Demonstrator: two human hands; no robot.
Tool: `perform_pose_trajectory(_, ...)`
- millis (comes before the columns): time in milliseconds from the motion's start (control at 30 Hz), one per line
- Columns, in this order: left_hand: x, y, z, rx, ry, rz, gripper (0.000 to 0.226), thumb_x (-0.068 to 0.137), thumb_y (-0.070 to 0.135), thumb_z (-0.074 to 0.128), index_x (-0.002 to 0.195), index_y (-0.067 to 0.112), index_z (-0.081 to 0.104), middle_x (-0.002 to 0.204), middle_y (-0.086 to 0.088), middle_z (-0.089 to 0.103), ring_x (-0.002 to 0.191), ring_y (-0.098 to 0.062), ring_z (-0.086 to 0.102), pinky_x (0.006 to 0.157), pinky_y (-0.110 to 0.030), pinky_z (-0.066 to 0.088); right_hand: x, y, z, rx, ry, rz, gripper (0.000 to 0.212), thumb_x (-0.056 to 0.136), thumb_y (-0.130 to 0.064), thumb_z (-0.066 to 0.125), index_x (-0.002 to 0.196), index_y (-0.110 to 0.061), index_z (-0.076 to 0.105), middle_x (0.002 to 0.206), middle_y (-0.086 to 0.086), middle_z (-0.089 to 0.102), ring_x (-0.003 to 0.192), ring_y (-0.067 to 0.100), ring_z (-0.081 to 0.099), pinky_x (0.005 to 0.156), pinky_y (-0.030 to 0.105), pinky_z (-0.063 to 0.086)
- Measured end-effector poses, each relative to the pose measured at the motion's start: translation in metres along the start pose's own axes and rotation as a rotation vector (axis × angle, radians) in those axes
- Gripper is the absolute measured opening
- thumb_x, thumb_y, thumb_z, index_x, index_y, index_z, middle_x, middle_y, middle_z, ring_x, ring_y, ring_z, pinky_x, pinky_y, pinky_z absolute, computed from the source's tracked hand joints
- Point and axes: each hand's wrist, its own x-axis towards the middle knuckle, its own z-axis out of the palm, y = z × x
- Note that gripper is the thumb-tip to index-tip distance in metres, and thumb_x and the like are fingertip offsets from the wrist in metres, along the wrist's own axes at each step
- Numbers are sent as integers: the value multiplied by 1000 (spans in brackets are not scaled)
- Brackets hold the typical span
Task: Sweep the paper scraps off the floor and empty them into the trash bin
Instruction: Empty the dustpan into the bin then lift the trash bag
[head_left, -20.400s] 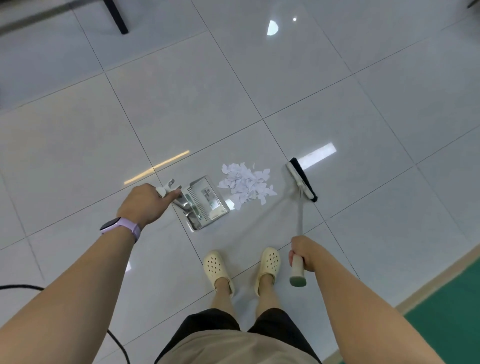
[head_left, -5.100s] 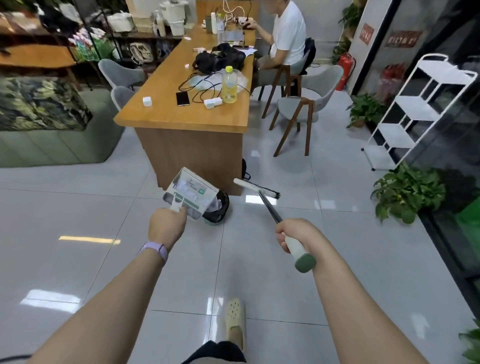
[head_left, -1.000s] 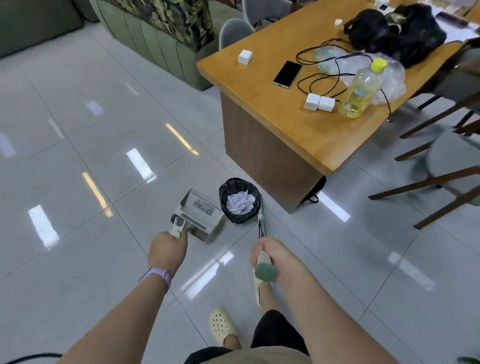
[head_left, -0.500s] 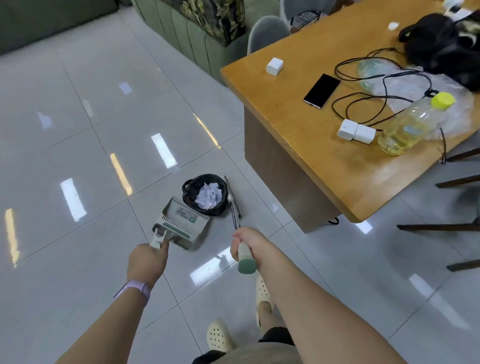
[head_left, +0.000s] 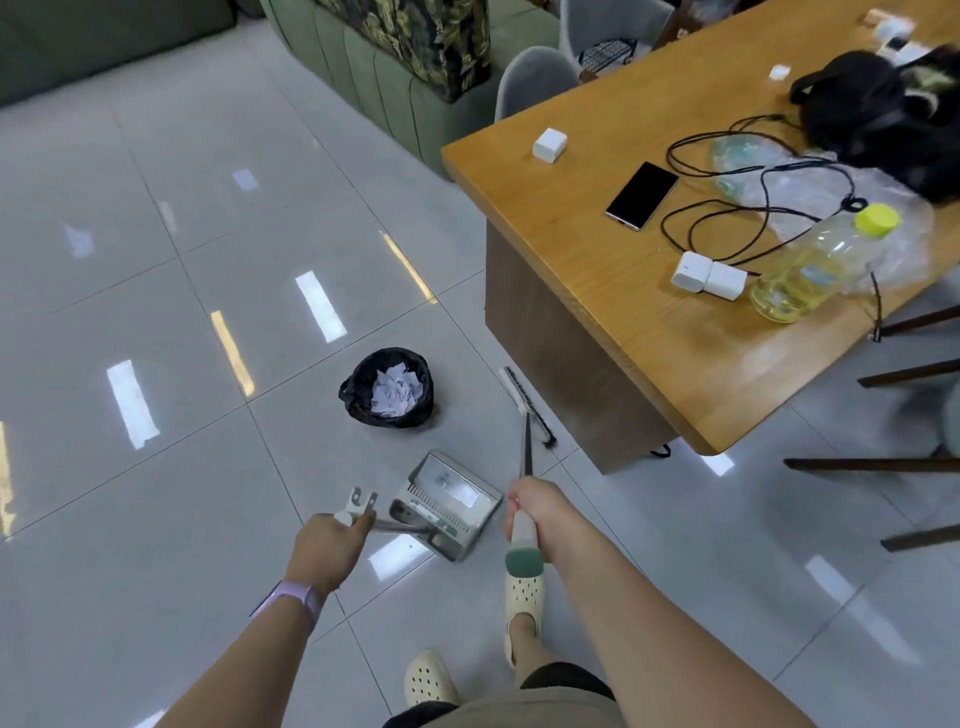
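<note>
White paper scraps (head_left: 395, 392) lie inside the small trash bin (head_left: 358, 387), which has a black liner and stands on the tiled floor. My left hand (head_left: 324, 548) grips the handle of the metal dustpan (head_left: 447, 501), which sits low by my feet, apart from the bin, and looks empty. My right hand (head_left: 535, 512) grips the pale handle of the broom (head_left: 525, 405). The broom's head rests on the floor to the right of the bin, near the table's leg panel.
A wooden table (head_left: 582, 270) stands at the right with a phone (head_left: 641, 195), cables, white chargers (head_left: 709, 275) and a bottle (head_left: 810, 267). Chair legs (head_left: 883, 462) show at the far right. A green sofa (head_left: 395, 67) and a grey chair (head_left: 535, 78) stand behind.
The dustpan has come away from the bin's rim, back and down toward my feet. The broom head has swung to the right of the bin. The scraps stay in the bin.
</note>
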Motion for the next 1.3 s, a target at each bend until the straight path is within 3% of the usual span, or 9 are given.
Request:
perform_pose_trajectory(67,1,8,16,-2,-37,14,52,92,48,63,64,3,61,55,-9,57,55,-31,59,54,-34,48,4,3,-12,13,27,3,23,91,-3,36,72,-10,45,42,-1,40,32,10,36,38,16,31)
perform_pose_trajectory(267,3,38,65,22,-140,64,53,92,52,61,63,8,60,53,-4,57,58,-29,59,53,-32,45,15,0,-44,-17,86,32,18,93,-8,41,96,-6,58,56,2,45,41,9,42,38,17,36)
perform_pose_trajectory(400,8,62,87,24,-141,66,52,91,53,59,76,3,66,65,-6,63,66,-27,60,55,-30,41,22,-9,-56,-5,69,70,14,97,-8,41,94,-7,54,56,1,42,30,6,40,35,13,34)
perform_pose_trajectory(533,18,79,102,41,-120,41,52,90,54,59,82,3,66,74,-10,66,69,-27,61,62,-31,47,34,-18,-64,-43,64,95,16,97,-7,39,93,-7,55,40,-1,42,28,7,37,35,12,34)
perform_pose_trajectory(633,25,94,117,35,-111,38,51,91,53,58,83,2,65,77,-11,66,70,-28,60,61,-29,41,43,-25,-73,-122,59,133,18,98,-8,39,96,-7,56,50,1,49,31,8,39,37,13,36)
perform_pose_trajectory(733,30,111,123,38,-91,46,52,93,51,57,82,1,66,76,-11,65,72,-31,58,63,-29,41,42,-30,-101,-216,-2,292,7,95,-12,50,92,-7,53,53,1,46,39,8,39,39,17,37)
perform_pose_trajectory(900,35,135,128,44,-90,78,47,96,46,54,79,3,62,65,-5,53,70,-28,51,63,-28,37,16,-43,-155,-115,-126,430,18,96,-18,58,84,-10,48,55,-2,44,35,7,39,30,18,36)
perform_pose_trajectory(1100,37,128,116,16,-106,71,50,95,46,54,85,-1,67,66,-7,58,71,-30,55,63,-29,39,-21,-34,-161,-178,-102,391,21,98,-24,58,84,-11,49,58,-4,46,35,4,41,31,15,33)
perform_pose_trajectory(1300,17,86,86,-50,-129,54,48,91,51,58,83,4,69,76,-11,64,78,-33,59,67,-32,48,-45,-35,-134,-14,-89,317,27,99,-25,56,77,-11,49,60,-3,44,33,4,40,34,13,34)
